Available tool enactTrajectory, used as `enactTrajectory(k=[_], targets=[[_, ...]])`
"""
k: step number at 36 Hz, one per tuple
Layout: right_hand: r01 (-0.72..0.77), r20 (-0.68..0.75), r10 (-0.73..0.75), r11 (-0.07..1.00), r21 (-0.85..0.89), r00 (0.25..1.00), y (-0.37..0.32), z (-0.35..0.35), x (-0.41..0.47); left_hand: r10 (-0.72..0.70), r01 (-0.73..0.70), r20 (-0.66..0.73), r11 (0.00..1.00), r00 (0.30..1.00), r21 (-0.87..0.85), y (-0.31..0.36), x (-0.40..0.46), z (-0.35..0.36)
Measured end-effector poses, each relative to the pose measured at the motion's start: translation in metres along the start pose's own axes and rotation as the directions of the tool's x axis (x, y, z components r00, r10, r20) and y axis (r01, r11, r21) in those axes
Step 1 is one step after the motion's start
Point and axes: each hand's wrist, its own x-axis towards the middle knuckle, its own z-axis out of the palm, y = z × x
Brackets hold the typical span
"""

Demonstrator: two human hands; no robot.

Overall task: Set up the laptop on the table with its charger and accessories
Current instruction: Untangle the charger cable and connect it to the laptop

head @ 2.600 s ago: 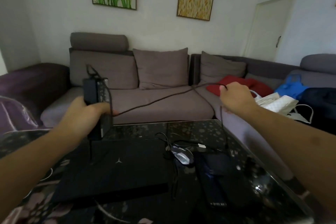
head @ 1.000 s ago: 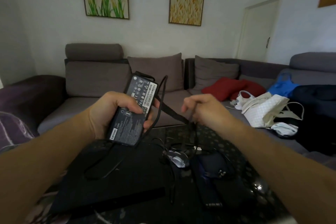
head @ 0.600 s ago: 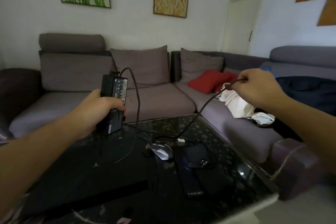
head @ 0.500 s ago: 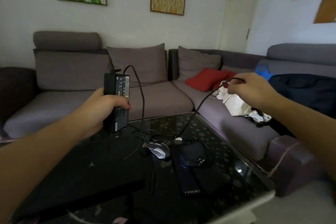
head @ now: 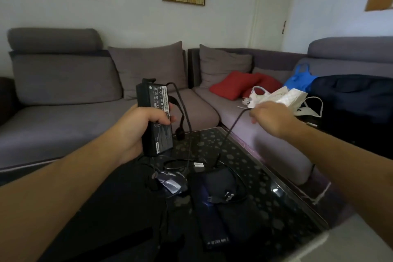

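The left hand (head: pixel 136 127) has its fingers curled round the charger brick (head: pixel 154 117), held upright above the table (head: pixel 265 178). The right hand (head: pixel 270 116) pinches the cable (head: pixel 230 132), which drops toward a mouse (head: pixel 171 183) and a plug (head: pixel 222 197) beside the closed laptop (head: pixel 110 208). A grey sofa (head: pixel 63 83) stands behind.

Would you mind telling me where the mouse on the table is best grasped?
Probably from above, across the two long sides of the mouse: its domed back faces up. Its near side looks clearer; cable loops lie at its far end, and the mouse pad is beside it.
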Motion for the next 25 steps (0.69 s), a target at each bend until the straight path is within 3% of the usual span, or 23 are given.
enactTrajectory(k=[2,4,10,12,22,25], targets=[[-0.148,0.114,0.132,0.977,0.15,0.985,0.014,0.013,0.007,-0.012,0.012,0.017,1.0,1.0,-0.017,-0.011,0.01,0.002],[-0.241,0.216,0.163,0.878,0.413,0.963,0.035,0.026,0.012,-0.032,0.032,0.027,0.999,0.999,-0.027,-0.022,0.021,0.004],[-0.201,0.195,0.077,0.609,0.767,0.978,0.057,0.062,0.016,-0.095,0.096,0.05,0.995,0.994,-0.03,-0.055,0.039,-0.001],[-0.202,0.2,0.064,0.541,0.817,0.978,0.047,0.066,0.02,-0.123,0.125,0.047,0.991,0.991,-0.047,-0.062,0.043,-0.003],[-0.154,0.178,-0.014,0.434,0.888,0.984,-0.02,0.045,0.02,-0.115,0.118,0.063,0.993,0.991,-0.032,-0.062,0.028,-0.02],[-0.226,0.247,0.008,0.437,0.87,0.969,-0.028,0.033,0.014,-0.123,0.125,0.048,0.991,0.991,-0.045,-0.061,0.022,-0.03]])
